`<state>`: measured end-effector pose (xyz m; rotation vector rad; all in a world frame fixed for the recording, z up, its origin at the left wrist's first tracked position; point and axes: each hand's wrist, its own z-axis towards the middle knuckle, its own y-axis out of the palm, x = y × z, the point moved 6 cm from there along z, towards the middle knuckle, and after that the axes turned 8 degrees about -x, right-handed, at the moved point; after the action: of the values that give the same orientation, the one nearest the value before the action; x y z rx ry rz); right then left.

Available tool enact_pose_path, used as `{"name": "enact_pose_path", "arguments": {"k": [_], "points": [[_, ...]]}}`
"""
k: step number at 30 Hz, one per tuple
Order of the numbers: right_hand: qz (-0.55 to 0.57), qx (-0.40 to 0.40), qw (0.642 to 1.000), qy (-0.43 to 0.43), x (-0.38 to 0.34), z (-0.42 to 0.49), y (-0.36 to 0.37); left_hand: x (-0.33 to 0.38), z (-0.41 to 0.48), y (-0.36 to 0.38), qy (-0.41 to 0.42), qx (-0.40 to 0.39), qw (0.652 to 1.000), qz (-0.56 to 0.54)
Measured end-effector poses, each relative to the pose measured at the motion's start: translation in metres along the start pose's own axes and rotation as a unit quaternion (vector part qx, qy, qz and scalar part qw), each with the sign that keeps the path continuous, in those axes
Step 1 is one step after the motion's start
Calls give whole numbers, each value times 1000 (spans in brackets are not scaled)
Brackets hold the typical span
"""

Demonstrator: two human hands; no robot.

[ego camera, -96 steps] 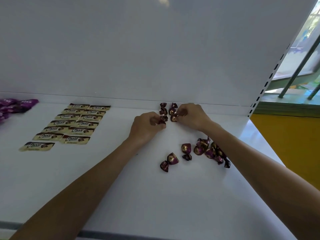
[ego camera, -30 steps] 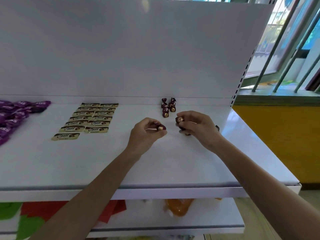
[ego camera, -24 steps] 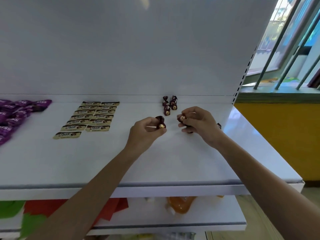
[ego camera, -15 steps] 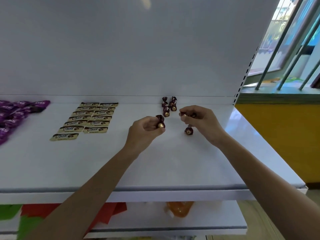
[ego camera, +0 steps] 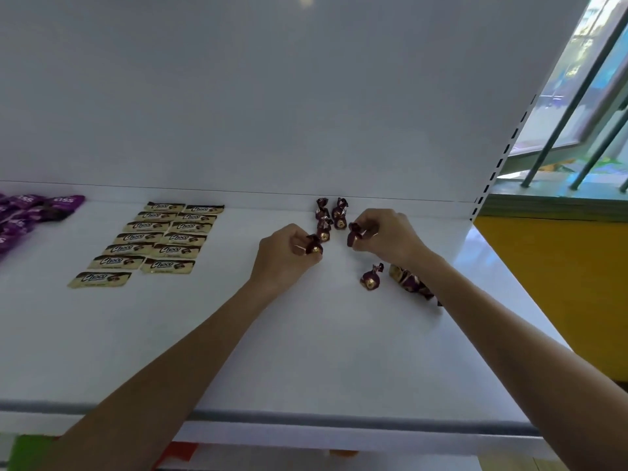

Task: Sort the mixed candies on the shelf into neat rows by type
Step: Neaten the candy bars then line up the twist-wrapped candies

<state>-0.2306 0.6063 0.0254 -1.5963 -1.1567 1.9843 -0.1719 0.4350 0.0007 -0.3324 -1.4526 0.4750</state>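
Note:
On the white shelf (ego camera: 306, 351), my left hand (ego camera: 285, 254) pinches a maroon twist-wrapped candy (ego camera: 314, 245) just below a short double row of the same candies (ego camera: 328, 215) at the back wall. My right hand (ego camera: 387, 237) pinches another maroon candy (ego camera: 355, 232) beside that row. One loose maroon candy (ego camera: 371, 277) lies under my right hand, and a small heap of them (ego camera: 413, 283) is partly hidden by my right forearm.
Cream Choco bars (ego camera: 159, 237) lie in two neat columns to the left. Purple wrapped candies (ego camera: 30, 212) sit at the far left edge. The shelf's front lip (ego camera: 306, 419) runs below, with a lower shelf under it. Window bars (ego camera: 560, 130) stand at the right.
Both hands have carried their maroon candies back toward the row at the wall. The view has tilted down and moved closer to the shelf.

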Motion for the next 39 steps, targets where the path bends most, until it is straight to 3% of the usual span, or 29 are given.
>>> {"name": "enact_pose_path", "arguments": {"k": [10, 24, 27, 30, 34, 39], "points": [[14, -44, 999, 9, 10, 26, 15, -9, 24, 15, -15, -6, 997, 71], [39, -16, 999, 7, 17, 23, 4, -9, 23, 11, -21, -33, 998, 49], [43, 25, 999, 1, 20, 7, -9, -5, 9, 4, 1, 8, 997, 72], [44, 56, 997, 4, 26, -12, -18, 12, -11, -2, 75, 64, 991, 94], [37, 66, 996, 43, 40, -35, -27, 32, -29, 15, 138, 12, 983, 117], [-42, -8, 997, 62, 40, -57, -21, 31, -32, 44, 106, -79, 980, 147]]}}
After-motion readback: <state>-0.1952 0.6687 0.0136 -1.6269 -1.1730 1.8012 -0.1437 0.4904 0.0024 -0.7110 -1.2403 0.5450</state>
